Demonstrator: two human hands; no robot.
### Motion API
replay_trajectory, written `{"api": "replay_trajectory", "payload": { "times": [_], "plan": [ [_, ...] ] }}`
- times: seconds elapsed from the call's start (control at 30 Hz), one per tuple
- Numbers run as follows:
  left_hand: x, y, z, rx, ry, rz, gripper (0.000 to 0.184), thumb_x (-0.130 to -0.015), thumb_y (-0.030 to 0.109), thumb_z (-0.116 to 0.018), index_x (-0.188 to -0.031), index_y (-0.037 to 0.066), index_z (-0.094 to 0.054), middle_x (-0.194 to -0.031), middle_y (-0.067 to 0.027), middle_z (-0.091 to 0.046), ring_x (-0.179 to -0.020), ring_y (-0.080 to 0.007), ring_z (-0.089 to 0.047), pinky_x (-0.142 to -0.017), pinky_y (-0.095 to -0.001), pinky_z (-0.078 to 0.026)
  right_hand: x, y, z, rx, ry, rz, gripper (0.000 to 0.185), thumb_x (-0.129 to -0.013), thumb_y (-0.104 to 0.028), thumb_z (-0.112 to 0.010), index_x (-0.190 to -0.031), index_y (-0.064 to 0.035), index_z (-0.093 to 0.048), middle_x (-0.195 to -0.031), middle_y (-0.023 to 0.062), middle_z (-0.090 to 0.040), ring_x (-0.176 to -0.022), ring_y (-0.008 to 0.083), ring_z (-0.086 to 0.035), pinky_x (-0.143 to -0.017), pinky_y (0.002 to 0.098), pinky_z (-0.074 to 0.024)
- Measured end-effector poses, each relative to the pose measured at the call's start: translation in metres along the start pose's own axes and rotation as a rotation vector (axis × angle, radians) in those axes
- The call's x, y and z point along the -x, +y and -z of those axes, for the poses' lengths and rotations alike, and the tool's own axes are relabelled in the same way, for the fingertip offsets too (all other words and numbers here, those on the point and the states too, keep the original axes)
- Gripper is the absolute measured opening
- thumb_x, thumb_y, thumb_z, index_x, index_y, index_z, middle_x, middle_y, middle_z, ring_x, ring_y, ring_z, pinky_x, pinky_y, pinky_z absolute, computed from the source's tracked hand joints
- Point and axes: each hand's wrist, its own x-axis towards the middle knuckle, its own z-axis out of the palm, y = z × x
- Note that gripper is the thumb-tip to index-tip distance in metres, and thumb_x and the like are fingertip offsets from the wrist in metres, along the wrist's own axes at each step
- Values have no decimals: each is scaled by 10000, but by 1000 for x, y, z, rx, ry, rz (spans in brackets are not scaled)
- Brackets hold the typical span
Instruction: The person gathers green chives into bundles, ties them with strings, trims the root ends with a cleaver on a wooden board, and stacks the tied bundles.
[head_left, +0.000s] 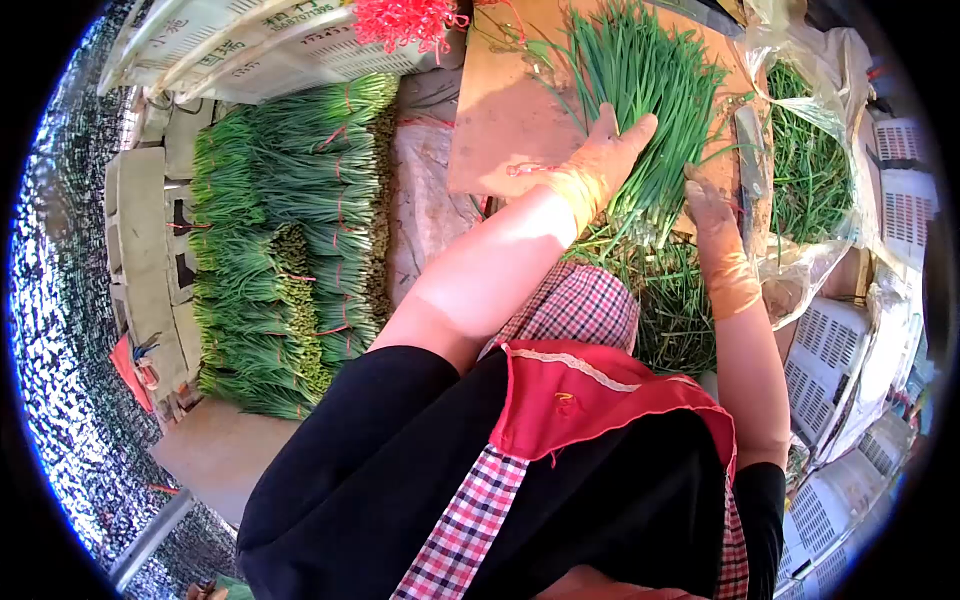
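A loose heap of green chives (650,90) lies on an orange-brown board (510,120), its pale cut ends toward me. My left hand (600,170), in an orange glove, rests against the left side of the heap with thumb and fingers spread. At the heap's lower right, my right hand (714,215), also gloved, has its fingertips close to the stem ends. Its fingers look extended, with nothing gripped between them. Beside the board's right edge is a long, flat metal blade (750,165). A few red ties (525,169) lie near my left wrist.
Tied chive bundles (290,240) are stacked to the left. A cluster of red ties (408,22) hangs by white crates (250,45) at the top. Loose greens (805,160) in clear plastic and more white crates (825,345) stand right. Trimmings (665,310) lie below the board.
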Motion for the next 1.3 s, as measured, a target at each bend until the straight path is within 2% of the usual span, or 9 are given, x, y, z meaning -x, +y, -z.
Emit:
{"api": "replay_trajectory", "payload": {
  "times": [0.17,0.43,0.7,0.8,0.9,1.1,1.13,1.27,1.3],
  "plan": [
    [-73,-108,-19,322,195,-678,749,-924,505,-368,-1429,-11,-165,-1447,-198,-273,-1359,-262,-235,-1104,-370,-161,-18,8,-29,218,26,95,462,-888,-209,-548,-1290,1,-459,-1354,175,-440,-1274,255,-398,-1067,309,-275],
    [-36,-67,7,-156,311,-328,784,-847,372,-567,-1367,-93,-208,-1293,-322,-402,-1211,-426,-408,-1014,-397,-336,-30,-7,-52,901,-88,496,520,-781,-128,-608,-1275,-44,-470,-1334,164,-450,-1233,325,-421,-1038,368,-344],
    [-41,-61,0,-130,339,-324,1333,-504,302,-890,-1398,-80,22,-1392,-286,-270,-1285,-331,-324,-1070,-345,-276,-28,2,-53,-157,-88,484,631,-789,73,-543,-1373,-59,-342,-1371,89,-429,-1245,176,-427,-1037,298,-319],
    [-48,-75,-3,-116,353,-276,1303,-524,246,-882,-1402,-66,29,-1420,-305,-183,-1316,-370,-255,-1102,-346,-207,19,-17,-34,54,83,161,353,-860,-56,-550,-1211,-28,-521,-1212,136,-556,-1107,180,-530,-942,307,-404],
    [-8,-32,-5,-345,416,-101,1228,-578,236,-851,-1419,-28,3,-1443,-273,-207,-1349,-349,-210,-1107,-350,-165,65,-35,-42,355,-233,-332,367,-880,-314,-588,-1042,14,-616,-1028,168,-634,-989,197,-581,-875,302,-435],
    [-35,-59,-5,-180,322,-215,1223,-626,270,-826,-1405,-62,57,-1473,-270,-93,-1372,-336,-141,-1121,-330,-118,43,34,-93,-85,-346,-292,380,-858,-315,-592,-998,38,-604,-794,95,-625,-780,177,-565,-757,292,-439],
    [-35,-59,-5,-229,347,-195,1225,-624,271,-827,-1403,-67,57,-1472,-269,-92,-1369,-333,-149,-1118,-330,-135,45,37,-92,232,-235,-169,363,-844,-352,-559,-988,-21,-603,-859,179,-646,-828,322,-601,-762,362,-451],
    [-32,-56,-1,-300,349,-168,1252,-603,301,-840,-1395,-86,49,-1471,-276,-65,-1365,-335,-153,-1108,-339,-177,98,66,-35,504,-356,-59,268,-852,-346,-539,-890,-91,-615,-880,138,-630,-810,301,-596,-741,364,-463],
    [-30,-52,-2,-366,368,-157,1257,-598,308,-843,-1395,-87,45,-1468,-281,-68,-1364,-339,-160,-1108,-341,-180,116,132,-1,1158,-508,372,280,-840,-352,-562,-970,-111,-626,-951,118,-633,-837,300,-600,-766,366,-474]
  ]
}}
